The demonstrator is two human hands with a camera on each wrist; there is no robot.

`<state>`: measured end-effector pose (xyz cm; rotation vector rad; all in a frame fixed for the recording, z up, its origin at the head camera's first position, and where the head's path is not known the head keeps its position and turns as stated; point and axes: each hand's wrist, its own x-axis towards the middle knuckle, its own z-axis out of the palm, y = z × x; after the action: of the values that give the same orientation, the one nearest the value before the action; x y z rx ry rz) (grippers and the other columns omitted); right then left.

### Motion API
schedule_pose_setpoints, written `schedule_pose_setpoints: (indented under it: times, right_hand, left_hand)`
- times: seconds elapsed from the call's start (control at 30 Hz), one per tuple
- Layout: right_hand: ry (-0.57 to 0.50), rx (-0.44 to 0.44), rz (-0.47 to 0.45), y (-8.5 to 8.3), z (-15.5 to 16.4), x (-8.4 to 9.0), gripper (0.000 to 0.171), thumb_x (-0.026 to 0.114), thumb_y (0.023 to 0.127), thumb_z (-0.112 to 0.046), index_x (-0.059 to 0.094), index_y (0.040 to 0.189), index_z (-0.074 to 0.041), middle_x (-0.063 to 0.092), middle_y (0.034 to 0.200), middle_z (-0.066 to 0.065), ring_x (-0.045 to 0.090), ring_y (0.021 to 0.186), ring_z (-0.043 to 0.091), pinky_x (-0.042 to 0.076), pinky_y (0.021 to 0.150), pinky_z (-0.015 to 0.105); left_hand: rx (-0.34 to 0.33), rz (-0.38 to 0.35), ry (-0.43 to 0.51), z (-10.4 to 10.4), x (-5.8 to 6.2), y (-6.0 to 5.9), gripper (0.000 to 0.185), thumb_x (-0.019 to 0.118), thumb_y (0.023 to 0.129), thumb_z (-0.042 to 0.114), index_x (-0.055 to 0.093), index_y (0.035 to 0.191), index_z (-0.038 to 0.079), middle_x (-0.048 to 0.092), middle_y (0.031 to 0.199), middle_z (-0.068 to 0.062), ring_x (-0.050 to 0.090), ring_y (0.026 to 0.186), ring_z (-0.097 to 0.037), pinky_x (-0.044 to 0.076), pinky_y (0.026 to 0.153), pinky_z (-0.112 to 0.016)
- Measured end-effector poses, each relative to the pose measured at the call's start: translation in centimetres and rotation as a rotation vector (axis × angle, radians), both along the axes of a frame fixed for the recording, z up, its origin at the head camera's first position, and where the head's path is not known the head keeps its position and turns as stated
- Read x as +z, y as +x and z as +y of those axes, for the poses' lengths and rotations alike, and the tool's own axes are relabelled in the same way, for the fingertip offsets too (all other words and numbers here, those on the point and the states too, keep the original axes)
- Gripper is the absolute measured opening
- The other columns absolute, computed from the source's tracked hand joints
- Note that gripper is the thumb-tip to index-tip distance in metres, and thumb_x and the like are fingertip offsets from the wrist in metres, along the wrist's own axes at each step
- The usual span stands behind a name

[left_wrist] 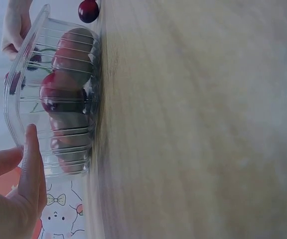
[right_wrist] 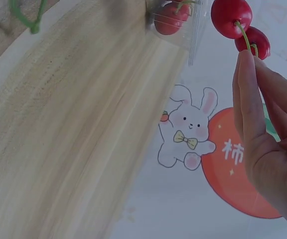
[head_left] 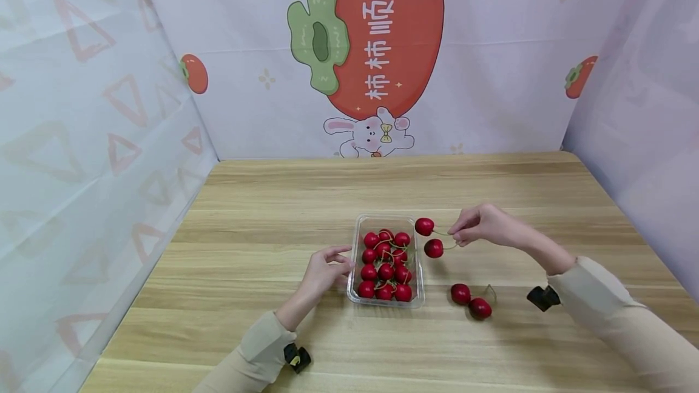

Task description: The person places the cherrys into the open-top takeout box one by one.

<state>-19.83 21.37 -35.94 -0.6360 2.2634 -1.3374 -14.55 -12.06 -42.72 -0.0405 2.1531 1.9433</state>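
A clear plastic box (head_left: 354, 299) stands on the table with several red cherries (head_left: 385, 272) in rows inside. At its left side is my left hand (head_left: 322, 270), the fingers fairly straight and the fingertips (left_wrist: 30, 144) right at the box's wall and rim. My right hand (head_left: 480, 226) pinches the thin green stems of two cherries (head_left: 434, 248) between thumb and fingertips. These two hang in the air just beyond the box's right rim. In the right wrist view the pinched cherries (right_wrist: 231, 17) show beyond the fingertips.
Two more cherries (head_left: 471, 301) joined by a stem lie on the wooden table (head_left: 262, 211) to the right of the box, below my right hand. Printed cloth (head_left: 240, 108) walls in the back and both sides of the table.
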Motion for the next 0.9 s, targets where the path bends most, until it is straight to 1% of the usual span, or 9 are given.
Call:
schedule_pose_setpoints:
  times: [0.13,0.27,0.4,0.47,0.57,0.7,0.9]
  right_hand:
    - [0.003,-0.026,-0.022,-0.3,-0.8,0.0,0.019,0.062,0.08,-0.002,0.063,0.092,0.012,0.059,0.086,0.015,0.063,0.071,0.016,0.057,0.07,0.034]
    - [-0.009,-0.055,-0.049,-0.5,-1.6,-0.1,0.02,0.062,0.08,-0.002,0.062,0.093,0.013,0.06,0.087,0.013,0.064,0.071,0.016,0.056,0.071,0.036]
    - [-0.015,-0.079,-0.07,-0.7,-2.2,-0.3,0.021,0.063,0.079,-0.003,0.062,0.093,0.013,0.062,0.088,0.014,0.064,0.07,0.016,0.055,0.072,0.039]
    - [-0.008,-0.091,-0.084,-0.8,-2.5,-0.3,0.021,0.063,0.08,-0.004,0.062,0.093,0.013,0.063,0.088,0.015,0.064,0.07,0.016,0.055,0.073,0.038]
    - [0.002,-0.095,-0.107,-0.9,-2.9,-0.3,0.024,0.062,0.08,-0.004,0.061,0.095,0.014,0.063,0.092,0.019,0.064,0.071,0.016,0.055,0.074,0.038]
    - [0.008,-0.096,-0.141,-1.0,-3.4,-0.3,0.025,0.061,0.081,-0.004,0.06,0.097,0.016,0.062,0.095,0.024,0.064,0.071,0.014,0.054,0.076,0.039]
    - [0.013,-0.104,-0.199,-1.3,-4.2,-0.6,0.028,0.061,0.081,-0.002,0.057,0.099,0.018,0.062,0.096,0.024,0.064,0.07,0.012,0.054,0.078,0.039]
  left_hand:
    - [-0.002,-0.006,0.004,0.0,0.5,0.2,0.038,0.06,0.079,-0.004,0.051,0.115,-0.011,0.06,0.081,-0.011,0.058,0.059,-0.01,0.057,0.063,-0.042]
    - [-0.002,-0.007,0.001,0.2,1.9,0.8,0.037,0.059,0.078,-0.005,0.051,0.114,-0.012,0.06,0.081,-0.013,0.058,0.06,-0.01,0.057,0.064,-0.043]
    - [-0.003,0.008,-0.007,0.4,2.7,1.3,0.037,0.059,0.079,-0.005,0.05,0.114,-0.013,0.06,0.081,-0.014,0.059,0.06,-0.011,0.057,0.064,-0.042]
    - [-0.001,0.011,-0.012,0.5,2.9,1.4,0.037,0.059,0.079,-0.005,0.05,0.114,-0.013,0.06,0.081,-0.014,0.059,0.061,-0.011,0.057,0.064,-0.043]
    - [0.004,0.006,-0.02,0.5,2.9,1.3,0.036,0.058,0.079,-0.006,0.05,0.114,-0.013,0.06,0.082,-0.015,0.058,0.061,-0.011,0.056,0.066,-0.044]
    - [0.006,0.005,-0.021,0.5,2.7,1.2,0.036,0.058,0.079,-0.006,0.05,0.114,-0.013,0.059,0.081,-0.015,0.059,0.061,-0.012,0.057,0.065,-0.043]
    - [0.005,0.005,-0.018,0.5,2.9,1.3,0.036,0.058,0.079,-0.006,0.05,0.114,-0.013,0.059,0.081,-0.014,0.059,0.061,-0.011,0.056,0.065,-0.044]
